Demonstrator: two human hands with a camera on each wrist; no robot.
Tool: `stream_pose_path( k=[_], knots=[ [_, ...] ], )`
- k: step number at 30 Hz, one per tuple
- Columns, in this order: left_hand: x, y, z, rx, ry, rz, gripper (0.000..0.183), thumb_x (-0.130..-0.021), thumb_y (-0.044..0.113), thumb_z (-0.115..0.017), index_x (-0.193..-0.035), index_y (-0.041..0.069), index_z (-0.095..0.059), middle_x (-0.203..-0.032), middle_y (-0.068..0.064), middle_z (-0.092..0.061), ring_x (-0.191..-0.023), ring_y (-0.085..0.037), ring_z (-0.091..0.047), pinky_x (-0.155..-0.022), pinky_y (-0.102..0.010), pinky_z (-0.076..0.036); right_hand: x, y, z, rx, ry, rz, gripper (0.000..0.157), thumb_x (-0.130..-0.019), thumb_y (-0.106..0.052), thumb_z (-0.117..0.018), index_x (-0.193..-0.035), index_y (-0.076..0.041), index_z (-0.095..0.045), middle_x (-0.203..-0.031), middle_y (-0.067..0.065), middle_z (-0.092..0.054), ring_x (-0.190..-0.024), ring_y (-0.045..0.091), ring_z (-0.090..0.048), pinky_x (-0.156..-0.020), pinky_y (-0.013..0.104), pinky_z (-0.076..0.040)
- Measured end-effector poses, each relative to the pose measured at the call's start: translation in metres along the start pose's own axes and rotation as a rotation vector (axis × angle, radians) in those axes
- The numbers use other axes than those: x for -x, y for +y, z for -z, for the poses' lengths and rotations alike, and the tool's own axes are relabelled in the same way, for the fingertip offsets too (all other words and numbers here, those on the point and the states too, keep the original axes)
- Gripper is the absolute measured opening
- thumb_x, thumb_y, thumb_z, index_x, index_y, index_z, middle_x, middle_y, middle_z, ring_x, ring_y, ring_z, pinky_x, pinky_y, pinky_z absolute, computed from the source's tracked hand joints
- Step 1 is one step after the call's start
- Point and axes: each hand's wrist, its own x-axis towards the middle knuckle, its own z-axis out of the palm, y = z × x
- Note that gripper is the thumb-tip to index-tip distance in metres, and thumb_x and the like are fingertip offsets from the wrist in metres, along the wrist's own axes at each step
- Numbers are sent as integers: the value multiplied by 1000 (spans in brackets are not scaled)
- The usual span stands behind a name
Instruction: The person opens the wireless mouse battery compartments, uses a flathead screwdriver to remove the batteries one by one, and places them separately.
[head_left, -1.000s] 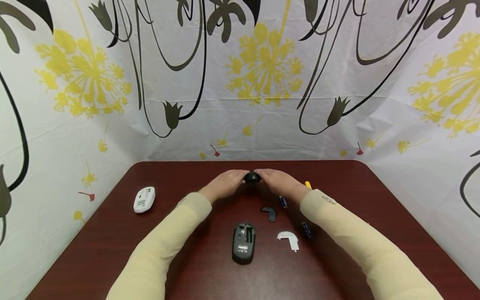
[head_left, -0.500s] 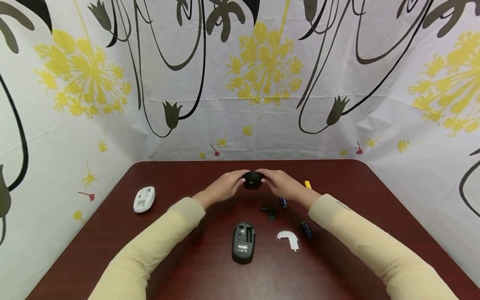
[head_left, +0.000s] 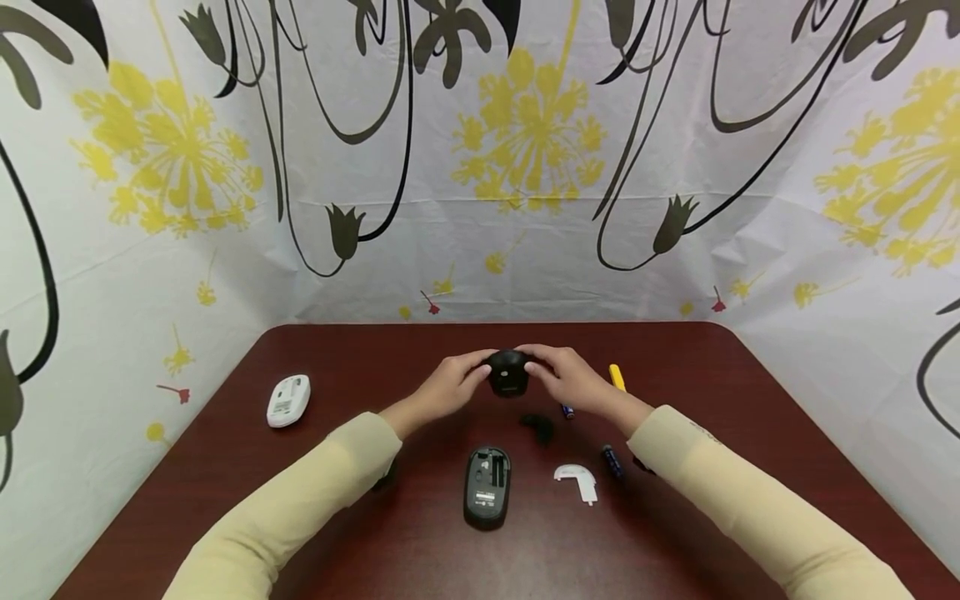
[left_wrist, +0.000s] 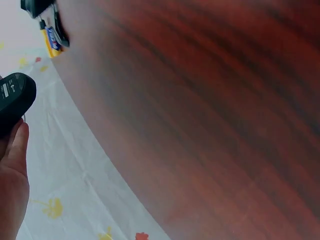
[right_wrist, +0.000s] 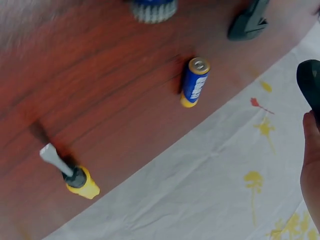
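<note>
Both hands hold a black computer mouse [head_left: 508, 375] above the far middle of the table. My left hand [head_left: 444, 385] grips its left side with thumb and fingers. On the opposite side, the thumb and fingers of my right hand [head_left: 572, 379] pinch it. A label shows on the mouse [left_wrist: 14, 95] in the left wrist view. Below, a dark grey mouse [head_left: 487, 492] lies upside down with its battery bay uncovered. Right of it are a white battery cover [head_left: 579, 481] and a black battery cover [head_left: 540, 427].
A white mouse [head_left: 288, 401] lies upside down at the left. A blue-and-gold battery [right_wrist: 194, 85] and a yellow-handled screwdriver [right_wrist: 75, 177] lie near the right hand. A small dark blue cylinder [head_left: 612, 461] sits by the right sleeve. Patterned cloth [head_left: 480, 275] hangs behind the table.
Both hands have drawn the black mouse slightly nearer and tilted it, so more of its surface shows. The forearms have spread apart. The other things on the table stay in place.
</note>
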Motion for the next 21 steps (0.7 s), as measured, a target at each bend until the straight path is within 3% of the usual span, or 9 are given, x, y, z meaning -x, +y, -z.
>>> stream_pose_path(
  k=[6,10,14,21],
  knots=[
    [9,12,-4,158,44,130,36,-104,20,-46,-137,6,-53,-129,-13,-59,-106,-23,-64,-86,-35,-54,9,-9,-2,-99,15,-87,36,-103,-18,-50,-137,-6,-53,-129,12,-59,-109,22,-60,-85,41,-50],
    [12,18,-7,281,81,201,36,-104,22,-49,-134,3,-55,-128,-15,-59,-107,-25,-63,-87,-40,-54,13,-14,-2,-171,8,-136,37,-103,-20,-49,-137,-5,-53,-128,13,-60,-110,25,-61,-88,42,-52],
    [14,24,-9,379,101,245,36,-103,21,-50,-131,-2,-56,-125,-18,-59,-105,-27,-64,-87,-45,-53,15,-20,-2,-310,-21,-183,38,-103,-17,-48,-137,-1,-51,-126,17,-59,-111,29,-62,-92,44,-51],
    [18,35,-9,455,121,341,35,-103,20,-50,-129,-3,-58,-115,-19,-64,-97,-29,-67,-82,-48,-55,17,-28,0,-521,-65,-328,38,-104,-17,-47,-136,4,-49,-119,19,-62,-104,29,-65,-91,46,-51]
  ],
)
